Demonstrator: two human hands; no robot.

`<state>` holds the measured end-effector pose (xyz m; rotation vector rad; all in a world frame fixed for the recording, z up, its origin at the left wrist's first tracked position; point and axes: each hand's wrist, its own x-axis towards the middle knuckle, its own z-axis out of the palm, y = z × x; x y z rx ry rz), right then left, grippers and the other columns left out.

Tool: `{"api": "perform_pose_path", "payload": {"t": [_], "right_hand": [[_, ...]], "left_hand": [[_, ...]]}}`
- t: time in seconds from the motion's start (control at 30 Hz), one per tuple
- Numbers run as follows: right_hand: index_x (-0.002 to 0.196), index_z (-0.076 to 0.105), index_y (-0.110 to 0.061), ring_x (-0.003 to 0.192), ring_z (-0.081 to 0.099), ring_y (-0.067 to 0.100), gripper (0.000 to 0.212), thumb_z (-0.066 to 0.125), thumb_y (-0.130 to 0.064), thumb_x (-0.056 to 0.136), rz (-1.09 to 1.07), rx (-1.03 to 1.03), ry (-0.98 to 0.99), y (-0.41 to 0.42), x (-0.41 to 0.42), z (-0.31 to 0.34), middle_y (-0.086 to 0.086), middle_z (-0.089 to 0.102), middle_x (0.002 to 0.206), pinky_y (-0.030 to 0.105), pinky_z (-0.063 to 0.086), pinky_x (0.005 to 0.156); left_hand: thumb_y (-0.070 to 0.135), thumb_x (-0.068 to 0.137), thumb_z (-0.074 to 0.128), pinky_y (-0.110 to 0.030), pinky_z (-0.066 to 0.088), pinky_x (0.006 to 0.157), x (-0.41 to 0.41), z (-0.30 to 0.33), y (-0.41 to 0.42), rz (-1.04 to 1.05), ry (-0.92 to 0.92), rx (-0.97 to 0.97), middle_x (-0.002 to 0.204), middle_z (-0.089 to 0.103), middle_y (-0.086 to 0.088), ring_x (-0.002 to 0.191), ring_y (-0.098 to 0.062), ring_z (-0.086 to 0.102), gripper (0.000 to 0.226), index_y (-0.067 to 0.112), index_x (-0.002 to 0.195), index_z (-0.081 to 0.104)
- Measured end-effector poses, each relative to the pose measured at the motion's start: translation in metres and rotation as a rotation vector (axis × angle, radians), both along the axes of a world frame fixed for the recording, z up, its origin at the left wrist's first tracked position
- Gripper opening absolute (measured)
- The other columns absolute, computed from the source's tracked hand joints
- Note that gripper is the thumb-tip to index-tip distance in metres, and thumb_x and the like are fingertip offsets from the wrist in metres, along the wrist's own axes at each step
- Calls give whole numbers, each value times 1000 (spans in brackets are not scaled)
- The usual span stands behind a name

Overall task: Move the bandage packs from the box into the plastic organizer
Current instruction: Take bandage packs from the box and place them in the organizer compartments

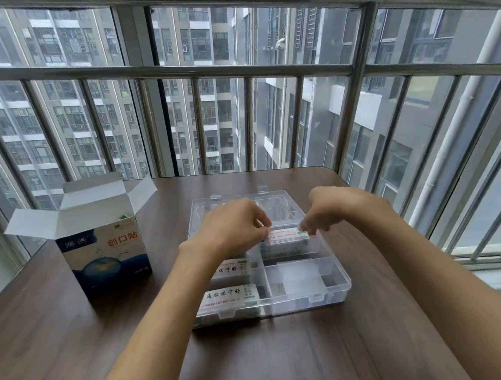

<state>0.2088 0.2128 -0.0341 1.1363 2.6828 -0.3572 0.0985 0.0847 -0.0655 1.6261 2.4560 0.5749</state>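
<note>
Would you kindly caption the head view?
Both hands seat a bandage pack in the clear organizer.

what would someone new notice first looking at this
Two hands, left hand and right hand, pinch a bandage pack over the clear plastic organizer mid-table. An open box stands at its left; high-rise towers fill the barred window behind.

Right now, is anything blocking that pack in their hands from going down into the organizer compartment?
Nothing visible does. Both the left hand and right hand pinch the ends of the bandage pack, which sits at the back right compartment of the plastic organizer. The lid lies open behind.
</note>
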Motion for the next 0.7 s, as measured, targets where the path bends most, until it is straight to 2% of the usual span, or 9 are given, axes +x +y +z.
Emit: {"api": "perform_pose_path", "payload": {"t": [0.1,0.2,0.27,0.37,0.47,0.57,0.63,0.7], "right_hand": [[70,68,-14,59,55,8,20,63,-26,85,-11,39,72,-4,7,11,-4,59,60,27,44,66],[87,71,-9,73,65,14,19,62,-26,85,17,79,139,-13,7,25,0,67,73,33,55,76],[97,70,-8,82,67,18,21,60,-24,88,84,96,218,-26,2,30,3,71,91,38,56,79],[110,68,-18,82,62,11,22,57,-24,91,271,50,390,-63,-16,33,-6,65,97,30,55,76],[131,52,-27,97,60,14,40,57,-27,91,437,72,519,-98,-41,25,-2,65,106,34,50,89],[146,26,-36,106,53,17,63,57,-28,91,571,150,549,-124,-67,7,0,53,115,34,48,84],[148,13,-40,102,54,21,69,54,-27,93,642,229,517,-137,-79,-6,0,48,115,34,49,76],[148,16,-38,101,55,21,64,50,-28,95,654,292,525,-144,-84,-19,0,49,117,30,44,71]], "left_hand": [[33,92,58,-25,46,84,0,11,-13,33,8,97,109,70,13,95,-5,61,22,31,112,69],[37,93,57,-30,50,87,-4,23,-39,120,35,264,100,67,19,88,-2,60,20,35,111,67],[39,92,58,-32,53,81,-11,27,-61,196,59,404,92,62,23,78,-1,59,20,36,111,66],[38,91,59,-28,54,67,-26,25,-103,381,146,698,83,63,20,64,-3,60,19,34,108,67],[32,90,62,-18,45,57,-40,13,-141,592,204,939,78,62,16,63,-5,60,16,26,103,69],[29,87,66,-29,46,63,-56,-5,-163,761,192,975,90,63,9,78,-17,60,20,23,106,66],[28,84,70,-34,45,67,-61,-17,-168,828,85,985,95,58,3,82,-19,54,33,21,114,60],[26,79,75,-34,42,71,-62,-24,-168,880,-112,1065,97,49,0,84,-18,48,51,17,123,50]]}}
